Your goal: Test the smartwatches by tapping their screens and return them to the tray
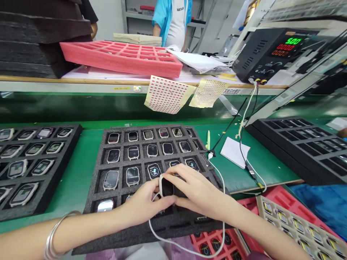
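Observation:
My left hand (pixel 145 204) and my right hand (pixel 195 191) meet over the front of a dark foam tray (pixel 94 180) with several smartwatch bodies in its cells. Together they pinch a small dark device with a white edge (pixel 166 186), and a white cable (pixel 187 249) loops from it below my hands. My left fingers close on its left side; my right fingers curl over its top and right. A lit watch face (pixel 154 170) sits just behind them. A silver bangle (pixel 54 234) circles my left wrist.
Another foam tray of watches (pixel 27 162) lies at left, an emptier black tray (pixel 298 144) at right. A power supply (pixel 271 54) with lit digits and cables stands on the raised shelf beside a pink foam tray (pixel 121 57). Dotted sticker sheets (pixel 166 94) hang from the shelf edge. A person in blue (pixel 173 21) stands behind.

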The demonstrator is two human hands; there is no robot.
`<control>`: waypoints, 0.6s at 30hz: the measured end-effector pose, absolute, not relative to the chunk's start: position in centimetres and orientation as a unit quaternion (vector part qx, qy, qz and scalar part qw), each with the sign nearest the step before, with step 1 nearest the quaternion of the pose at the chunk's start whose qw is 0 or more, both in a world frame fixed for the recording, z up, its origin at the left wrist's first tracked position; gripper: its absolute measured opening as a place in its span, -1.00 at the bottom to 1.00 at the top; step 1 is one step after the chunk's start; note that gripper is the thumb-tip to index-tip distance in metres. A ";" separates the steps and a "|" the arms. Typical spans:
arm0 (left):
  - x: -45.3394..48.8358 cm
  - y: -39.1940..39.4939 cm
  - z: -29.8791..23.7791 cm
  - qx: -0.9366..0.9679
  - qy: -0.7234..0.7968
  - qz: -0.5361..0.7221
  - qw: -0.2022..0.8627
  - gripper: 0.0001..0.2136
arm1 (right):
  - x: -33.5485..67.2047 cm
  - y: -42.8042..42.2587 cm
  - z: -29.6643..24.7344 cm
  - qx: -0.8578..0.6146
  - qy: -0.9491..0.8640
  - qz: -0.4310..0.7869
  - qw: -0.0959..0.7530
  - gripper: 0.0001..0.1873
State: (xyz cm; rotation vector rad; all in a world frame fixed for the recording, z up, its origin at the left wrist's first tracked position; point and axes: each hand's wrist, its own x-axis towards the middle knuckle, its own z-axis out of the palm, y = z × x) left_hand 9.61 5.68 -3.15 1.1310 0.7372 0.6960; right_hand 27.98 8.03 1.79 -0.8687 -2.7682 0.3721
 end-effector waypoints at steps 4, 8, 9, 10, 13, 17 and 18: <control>9.6 5.8 -3.5 0.503 0.334 0.338 0.722 -0.81 | 27.6 7.9 1.5 -0.302 -0.941 0.113 0.104 -0.66; 9.5 5.9 -3.4 0.503 0.341 0.337 0.719 -0.82 | 27.6 7.7 0.9 -0.299 -0.933 0.147 0.134 -0.63; 9.4 5.9 -3.4 0.498 0.341 0.334 0.724 -0.82 | 27.6 7.7 0.7 -0.300 -0.930 0.159 0.142 -0.63; 9.4 5.8 -3.3 0.494 0.340 0.332 0.728 -0.81 | 27.6 7.7 0.6 -0.301 -0.926 0.170 0.149 -0.63; 9.3 5.7 -3.2 0.490 0.340 0.325 0.734 -0.79 | 27.7 7.8 0.2 -0.304 -0.915 0.206 0.166 -0.63; 9.2 5.7 -3.0 0.506 0.345 0.305 0.729 -0.78 | 27.8 7.8 0.1 -0.310 -0.903 0.240 0.175 -0.63; 9.2 5.8 -3.0 0.513 0.346 0.300 0.726 -0.78 | 27.8 7.7 0.1 -0.313 -0.901 0.243 0.175 -0.63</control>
